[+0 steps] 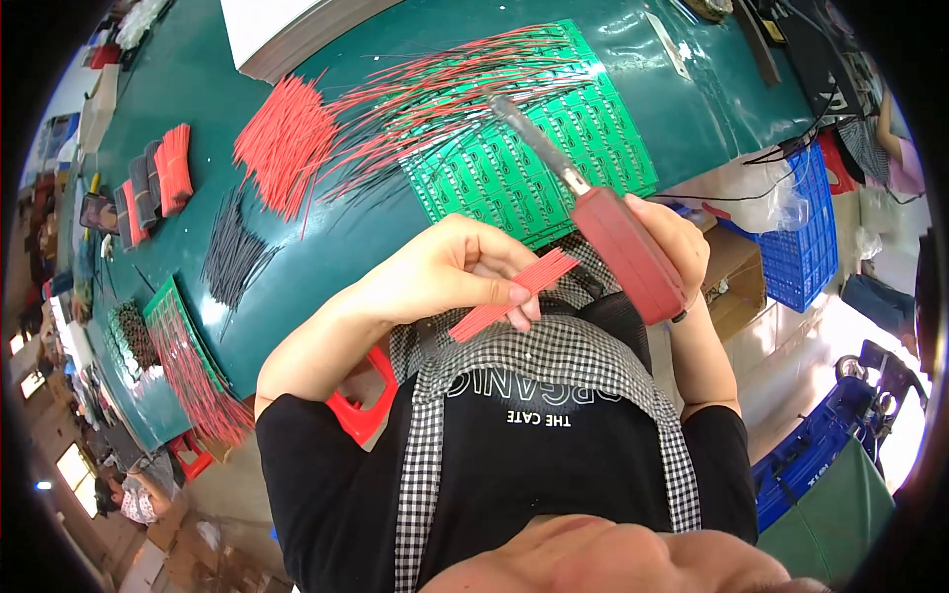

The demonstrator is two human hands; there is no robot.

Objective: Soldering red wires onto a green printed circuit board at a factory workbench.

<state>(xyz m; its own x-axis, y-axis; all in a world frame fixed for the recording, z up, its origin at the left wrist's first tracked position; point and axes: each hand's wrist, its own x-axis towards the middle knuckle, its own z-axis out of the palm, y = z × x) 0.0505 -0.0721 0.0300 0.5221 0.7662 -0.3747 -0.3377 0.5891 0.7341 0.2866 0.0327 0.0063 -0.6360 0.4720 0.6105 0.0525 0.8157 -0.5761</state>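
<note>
My left hand (435, 272) pinches a small bundle of short red wires (546, 271) between thumb and fingers, held in front of the checked apron. My right hand (677, 242) is closed around the dark red handle of a soldering iron (628, 257). Its metal tip points up and left, above a green circuit board panel (514, 183) on the table. Rows of small parts cover the panel. Long red and black wires (455, 84) fan across its far and left parts, some partly hidden behind the iron.
Left of the panel lie a loose heap of red wires (287, 143) and black wires (235, 252). Tied wire bundles (173, 170) and another wired board (178, 321) sit farther left. A white box (287, 30) stands at the back, a blue crate (799, 237) at right.
</note>
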